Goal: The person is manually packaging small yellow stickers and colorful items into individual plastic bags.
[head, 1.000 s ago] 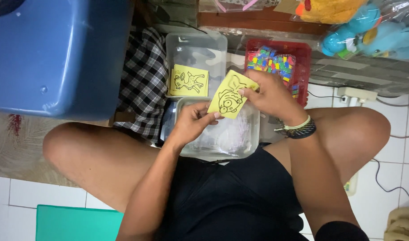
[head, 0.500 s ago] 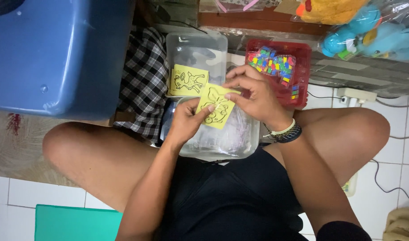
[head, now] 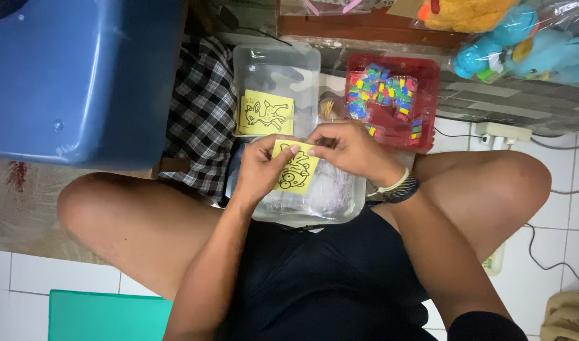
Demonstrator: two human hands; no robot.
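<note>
- Pinching a yellow picture card (head: pixel 294 169), the left hand (head: pixel 261 169) curls its fingers round the card's left edge, thumb on the printed face.
- The right hand (head: pixel 349 148) grips the card's top right corner with bent fingers; whether it also holds a thin plastic film is hard to tell.
- The card hangs just above the clear plastic tub (head: pixel 314 202) between the person's knees.
- Behind that tub sits a 2nd clear tub (head: pixel 277 69) with another yellow card (head: pixel 266 113) inside.
- Right of it, beyond the near tub, a red tray (head: pixel 422 95) holds small coloured pieces (head: pixel 381 91).
- Left of the tub lies a checked cloth (head: pixel 198 120).
</note>
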